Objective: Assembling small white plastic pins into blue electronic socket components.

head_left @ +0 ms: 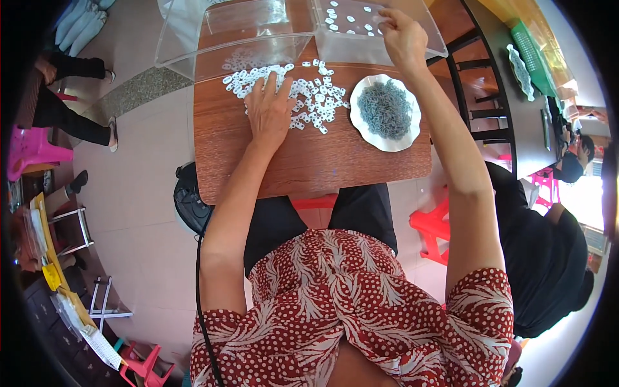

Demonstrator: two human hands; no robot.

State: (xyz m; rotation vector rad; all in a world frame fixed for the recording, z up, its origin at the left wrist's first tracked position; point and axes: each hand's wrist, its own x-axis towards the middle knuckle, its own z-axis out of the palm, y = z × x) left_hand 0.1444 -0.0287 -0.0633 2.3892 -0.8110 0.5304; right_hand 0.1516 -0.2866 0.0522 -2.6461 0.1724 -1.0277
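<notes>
My left hand [267, 113] rests with its fingers apart on a loose spread of small white plastic pieces with dark holes [316, 97] on the wooden table [309, 164]. At the far right, my right hand [406, 42] reaches over a clear plastic bin [351, 48] in which several white pieces lie spaced apart. Its fingertips are pressed together; whatever is between them is too small to make out. A white scalloped plate [389, 146] heaped with tiny thin grey pieces [387, 109] stands to the right of the white pieces, near my right forearm.
Another clear bin [238, 45] sits at the table's far left. A red stool [433, 226] and a person in black [541, 251] are on the right, by a dark table holding a green basket [534, 58]. Another person's legs [74, 126] and a pink stool [39, 155] show at left.
</notes>
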